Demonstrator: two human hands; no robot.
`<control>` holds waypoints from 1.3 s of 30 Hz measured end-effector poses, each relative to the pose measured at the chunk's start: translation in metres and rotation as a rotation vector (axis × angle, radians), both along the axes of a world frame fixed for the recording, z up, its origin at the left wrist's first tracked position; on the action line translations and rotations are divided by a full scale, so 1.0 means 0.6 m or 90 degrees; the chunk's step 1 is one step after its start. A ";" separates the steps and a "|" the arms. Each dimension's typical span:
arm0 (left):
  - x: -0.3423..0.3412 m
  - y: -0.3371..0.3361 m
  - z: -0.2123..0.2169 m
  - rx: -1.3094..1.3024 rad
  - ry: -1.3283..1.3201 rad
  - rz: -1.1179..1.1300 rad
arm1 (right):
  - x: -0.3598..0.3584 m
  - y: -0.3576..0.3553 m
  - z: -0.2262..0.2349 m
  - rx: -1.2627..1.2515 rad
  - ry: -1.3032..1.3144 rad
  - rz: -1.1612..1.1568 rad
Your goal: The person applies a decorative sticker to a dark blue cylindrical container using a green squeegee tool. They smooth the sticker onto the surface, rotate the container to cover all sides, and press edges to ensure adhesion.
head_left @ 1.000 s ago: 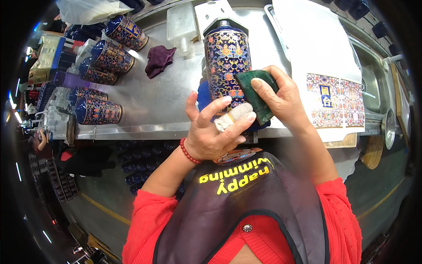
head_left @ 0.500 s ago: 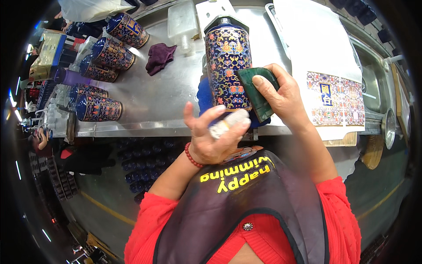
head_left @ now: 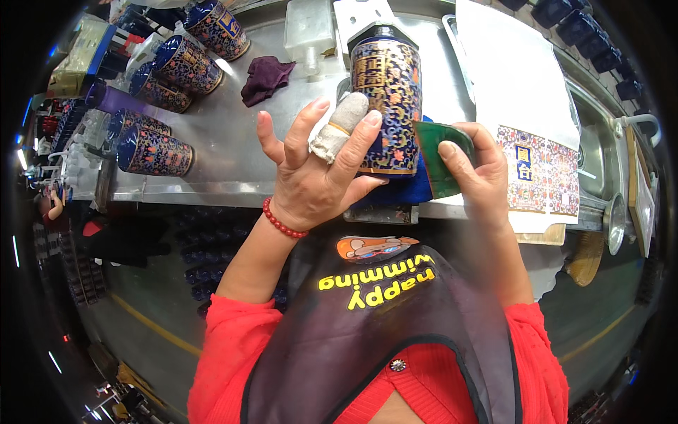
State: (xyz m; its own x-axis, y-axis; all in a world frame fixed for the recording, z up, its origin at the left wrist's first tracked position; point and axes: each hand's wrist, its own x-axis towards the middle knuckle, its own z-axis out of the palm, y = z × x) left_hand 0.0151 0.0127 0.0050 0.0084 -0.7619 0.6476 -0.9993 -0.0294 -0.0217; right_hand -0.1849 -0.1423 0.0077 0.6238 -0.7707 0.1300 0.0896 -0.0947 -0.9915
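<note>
A dark blue bottle point(head_left: 385, 106) with a colourful floral wrap lies on its side before me, its neck pointing away. My left hand point(head_left: 318, 152) is at the bottle's lower left side with fingers spread. One of its fingers wears a whitish cloth cover point(head_left: 340, 127) held by a band, and the fingertips beside it seem to touch the bottle. In my right hand point(head_left: 480, 166) a flat green scraper point(head_left: 443, 161) is pinched between thumb and fingers, its edge close to the bottle's right side. Blue cloth point(head_left: 422, 185) shows beneath the bottle.
Several similar wrapped bottles point(head_left: 155, 152) lie at the left of the metal table point(head_left: 226, 155). A purple cloth point(head_left: 267, 78) and a clear plastic container point(head_left: 309, 35) are farther back. Printed floral sheets point(head_left: 538, 169) lie at the right, near a sink point(head_left: 597, 131).
The bottle has turned, so gold lettering now shows on top. My left hand has moved up against its left side, and the scraper has come off its front toward the right.
</note>
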 end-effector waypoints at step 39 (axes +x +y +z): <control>0.007 -0.024 -0.031 0.053 0.230 -0.046 | -0.008 -0.008 0.043 -0.733 0.094 0.280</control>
